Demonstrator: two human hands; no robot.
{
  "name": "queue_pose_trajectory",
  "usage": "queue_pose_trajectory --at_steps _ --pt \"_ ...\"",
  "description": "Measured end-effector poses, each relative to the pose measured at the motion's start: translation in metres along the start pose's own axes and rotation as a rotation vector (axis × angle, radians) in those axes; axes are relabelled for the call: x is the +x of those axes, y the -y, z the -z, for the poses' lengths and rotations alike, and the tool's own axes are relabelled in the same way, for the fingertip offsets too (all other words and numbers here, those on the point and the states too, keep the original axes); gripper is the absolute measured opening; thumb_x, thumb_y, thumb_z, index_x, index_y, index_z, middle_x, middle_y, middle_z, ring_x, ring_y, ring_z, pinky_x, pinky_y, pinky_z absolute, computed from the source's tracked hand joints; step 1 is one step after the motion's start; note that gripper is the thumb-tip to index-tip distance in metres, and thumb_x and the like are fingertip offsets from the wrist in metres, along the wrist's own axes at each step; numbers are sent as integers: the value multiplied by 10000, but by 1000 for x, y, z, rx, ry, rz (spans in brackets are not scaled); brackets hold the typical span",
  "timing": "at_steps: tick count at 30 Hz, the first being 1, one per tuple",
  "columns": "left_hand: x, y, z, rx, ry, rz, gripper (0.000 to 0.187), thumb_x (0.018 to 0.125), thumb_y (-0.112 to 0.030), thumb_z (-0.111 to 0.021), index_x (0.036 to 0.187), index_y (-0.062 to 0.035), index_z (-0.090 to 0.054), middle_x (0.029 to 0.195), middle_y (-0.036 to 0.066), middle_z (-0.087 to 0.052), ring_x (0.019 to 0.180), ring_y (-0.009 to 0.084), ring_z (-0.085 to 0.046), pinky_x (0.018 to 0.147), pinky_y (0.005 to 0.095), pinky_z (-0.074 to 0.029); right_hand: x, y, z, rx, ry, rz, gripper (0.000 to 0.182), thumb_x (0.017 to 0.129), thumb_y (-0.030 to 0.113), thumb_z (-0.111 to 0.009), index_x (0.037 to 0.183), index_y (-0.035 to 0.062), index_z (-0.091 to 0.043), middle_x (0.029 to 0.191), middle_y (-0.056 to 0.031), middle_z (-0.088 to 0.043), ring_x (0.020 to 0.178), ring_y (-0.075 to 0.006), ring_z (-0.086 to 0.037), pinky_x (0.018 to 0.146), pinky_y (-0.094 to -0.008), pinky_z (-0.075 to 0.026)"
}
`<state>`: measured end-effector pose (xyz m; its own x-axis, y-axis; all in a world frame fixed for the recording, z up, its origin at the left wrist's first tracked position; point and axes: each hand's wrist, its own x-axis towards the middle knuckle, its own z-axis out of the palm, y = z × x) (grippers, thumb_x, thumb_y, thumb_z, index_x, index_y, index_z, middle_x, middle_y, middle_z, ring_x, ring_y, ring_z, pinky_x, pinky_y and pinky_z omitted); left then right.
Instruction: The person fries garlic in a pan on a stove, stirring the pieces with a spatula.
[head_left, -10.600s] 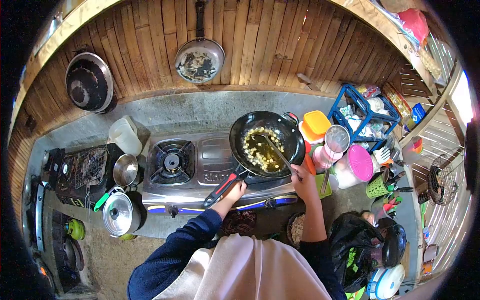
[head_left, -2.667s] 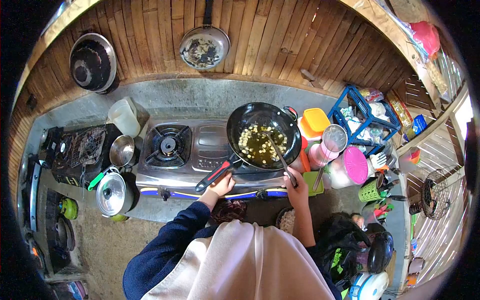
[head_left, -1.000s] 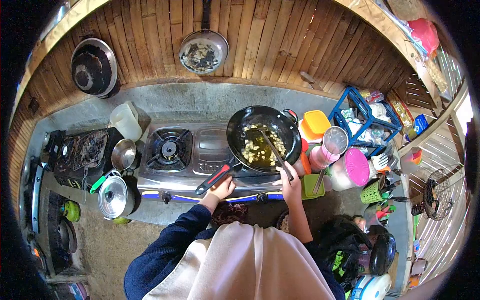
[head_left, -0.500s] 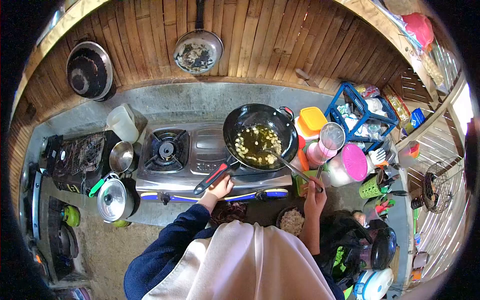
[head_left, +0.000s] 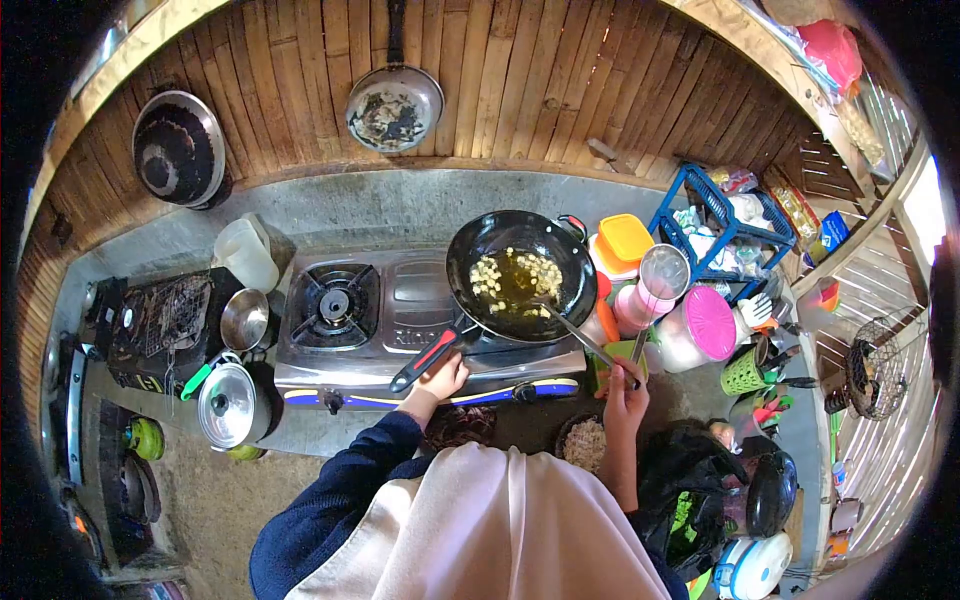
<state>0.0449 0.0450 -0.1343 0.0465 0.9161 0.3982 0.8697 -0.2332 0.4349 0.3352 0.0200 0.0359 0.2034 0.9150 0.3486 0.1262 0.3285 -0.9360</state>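
Note:
A black wok [head_left: 570,285] sits on the right burner of a two-burner gas stove [head_left: 400,275]. Oil and small pale diced pieces [head_left: 540,272] lie in the wok. My left hand [head_left: 442,378] is closed at the wok's black-and-red handle [head_left: 430,358]; its fingers curl close against the handle and are partly hidden. In my right hand [head_left: 625,385] is the upper end of a long metal spatula [head_left: 585,338]. The spatula's lower end reaches into the near right side of the wok, where its blade is hard to make out.
Left of the stove stand a lidded pot [head_left: 228,405], a small metal pan [head_left: 245,318] and a blackened grill [head_left: 170,310]. Plastic containers [head_left: 708,325] and a blue rack [head_left: 735,225] crowd the right side. A bowl of pale grainy food [head_left: 583,445] sits near my right forearm.
Food pieces in the wok have shifted into two clusters, left and right, with oil showing between them. The spatula has moved slightly; both hands stay nearly in place.

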Motion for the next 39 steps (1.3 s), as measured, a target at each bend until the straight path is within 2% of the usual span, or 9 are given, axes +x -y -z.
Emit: queue_pose_trajectory --at_steps 3,12,14,19,28,30,33,36,39 --pt "-1 3 -3 -9 87 36 223 760 -234 -509 798 -20 -557 836 163 -539 830 333 -529 737 418 -424 1 -6 -12 138 112 -190 244 881 116 -512 1089 -12 -502 862 -84 -595 561 -76 -506 503 -200 -433" --pt "-1 4 -4 -30 53 25 230 765 -251 -504 778 -28 -558 834 163 -545 812 340 -534 729 420 -430 10 -20 -55 65 303 -64 304 874 70 -489 1167 -4 -459 978 -105 -590 671 -108 -577 540 -222 -493" --pt "-2 7 -8 -20 51 17 233 766 -251 -502 779 -25 -558 839 168 -547 815 342 -535 734 422 -429 12 -19 -61 115 313 -232 333 877 67 -477 1197 -9 -427 1025 -141 -569 715 -130 -591 544 -235 -520" --pt "-2 7 -8 -29 95 34 241 769 -249 -501 793 -17 -561 854 183 -552 827 351 -537 753 425 -427 16 -37 -73 164 376 -208 386 885 51 -446 1255 -14 -358 1145 -178 -495 780 -168 -594 586 -249 -548" --pt "-2 4 -6 -37 54 18 242 768 -253 -496 785 -19 -554 800 166 -550 802 330 -545 730 426 -432 11 -39 -58 52 322 -133 352 876 73 -478 1213 -8 -415 1061 -141 -553 739 -133 -587 582 -242 -530" --pt "-2 6 -6 -32 87 23 248 766 -259 -500 798 -20 -554 806 166 -552 804 333 -545 732 427 -432 8 -40 -52 91 269 -106 311 872 93 -501 1163 -12 -467 973 -114 -584 697 -107 -571 554 -227 -509" --pt "-1 7 -8 -9 25 -25 229 765 -248 -510 774 -25 -561 803 162 -554 771 343 -545 696 428 -439 3 -30 -39 133 167 -168 259 865 129 -533 1083 -12 -537 834 -79 -601 633 -86 -544 517 -207 -463" --pt "-1 3 -4 -17 49 28 229 761 -254 -510 756 -31 -560 775 162 -549 746 344 -544 680 429 -436 -1 -11 -26 56 126 -268 250 871 134 -528 1072 -14 -545 823 -72 -601 601 -83 -531 530 -208 -462" --pt "0 0 0 -20 40 39 225 758 -256 -509 749 -37 -559 749 163 -542 735 345 -541 671 433 -430 -3 5 -18 27 86 -223 229 876 137 -527 1036 -20 -568 783 -66 -599 566 -75 -514 510 -204 -446"
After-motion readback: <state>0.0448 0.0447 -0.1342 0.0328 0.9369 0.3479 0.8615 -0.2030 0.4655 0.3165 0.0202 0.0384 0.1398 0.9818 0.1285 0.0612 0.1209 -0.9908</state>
